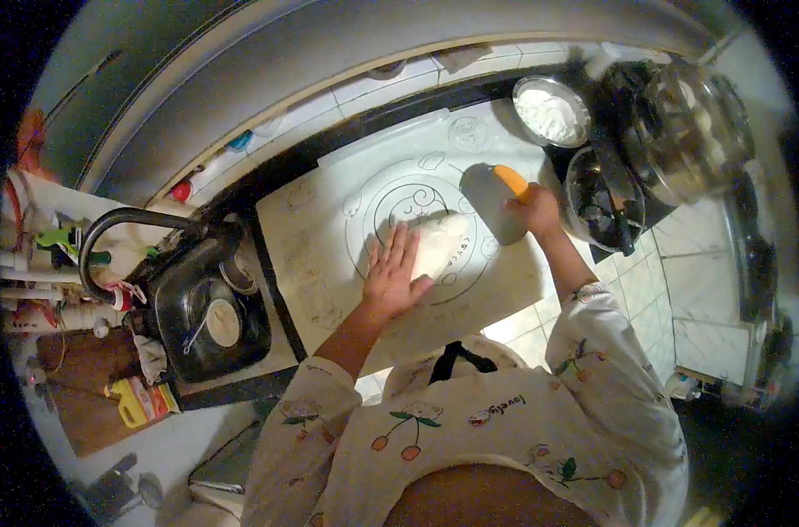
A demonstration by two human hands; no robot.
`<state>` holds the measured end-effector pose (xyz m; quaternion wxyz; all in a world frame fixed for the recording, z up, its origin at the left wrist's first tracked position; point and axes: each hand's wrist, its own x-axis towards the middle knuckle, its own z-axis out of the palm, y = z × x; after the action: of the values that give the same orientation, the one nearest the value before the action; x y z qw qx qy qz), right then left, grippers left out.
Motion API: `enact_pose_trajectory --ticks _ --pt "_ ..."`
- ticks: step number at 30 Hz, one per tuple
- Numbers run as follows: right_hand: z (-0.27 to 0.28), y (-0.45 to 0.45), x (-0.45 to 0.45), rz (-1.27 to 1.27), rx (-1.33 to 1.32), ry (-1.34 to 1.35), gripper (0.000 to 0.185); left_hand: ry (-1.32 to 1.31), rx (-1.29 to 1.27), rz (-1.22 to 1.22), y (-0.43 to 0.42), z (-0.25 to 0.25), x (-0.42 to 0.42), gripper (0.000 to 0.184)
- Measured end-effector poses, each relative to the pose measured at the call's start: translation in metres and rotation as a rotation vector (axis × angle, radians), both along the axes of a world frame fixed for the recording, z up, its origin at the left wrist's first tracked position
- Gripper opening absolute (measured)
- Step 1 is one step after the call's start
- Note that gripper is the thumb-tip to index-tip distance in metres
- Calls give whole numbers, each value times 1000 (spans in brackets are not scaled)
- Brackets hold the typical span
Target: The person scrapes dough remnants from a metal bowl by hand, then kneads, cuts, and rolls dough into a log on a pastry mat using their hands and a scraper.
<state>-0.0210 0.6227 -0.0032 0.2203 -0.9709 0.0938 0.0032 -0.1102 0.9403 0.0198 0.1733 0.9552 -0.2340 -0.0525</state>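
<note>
A pale lump of dough lies on a white printed mat in the middle of the counter. My left hand rests against the dough's left side, fingers stretched out and a little spread. On the right, my right hand is wrapped round the orange handle of a dough scraper. The scraper's wide grey blade is over the mat, apart from the dough. Whether the blade touches the mat I cannot tell.
A bowl of flour stands at the back right. Nearer sits a metal bowl with a dark-handled knife across it, beside a large glass pot. Left is a black sink under a curved faucet; a yellow bottle stands below.
</note>
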Motion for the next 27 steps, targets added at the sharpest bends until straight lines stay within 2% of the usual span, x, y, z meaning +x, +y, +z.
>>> enact_pose_trajectory --ticks 1,4,6,7,10,13,14,15,17,20,23,27 --pt "12 8 -5 33 34 -68 42 15 -72 -12 5 -1 1 78" --pt "67 48 -33 148 127 -231 35 196 -773 202 16 -1 1 76" --pt "106 78 -55 241 173 -263 31 -71 -604 162 27 10 16 76" --pt "105 85 -61 368 61 -201 36 -205 -520 140 28 20 27 76" --pt "123 119 -76 448 106 -150 42 -274 -428 57 18 85 54 62" --pt "112 133 -77 448 98 -124 47 -144 -182 -218 21 93 76 49" --pt "109 136 -77 451 85 -118 46 -186 -157 -226 18 95 77 34" --pt "107 138 -76 452 73 -112 46 -143 -132 -213 18 94 76 31" --pt "106 142 -78 470 39 -100 46 -58 -84 -191 18 88 78 27" --pt "107 147 -77 479 -13 -69 46 -115 -17 -294 18 76 86 27" --pt "103 151 -77 475 -56 -37 45 -5 0 -258 16 71 90 23" --pt "84 154 -78 494 -100 29 43 -6 28 -241 19 51 89 22"
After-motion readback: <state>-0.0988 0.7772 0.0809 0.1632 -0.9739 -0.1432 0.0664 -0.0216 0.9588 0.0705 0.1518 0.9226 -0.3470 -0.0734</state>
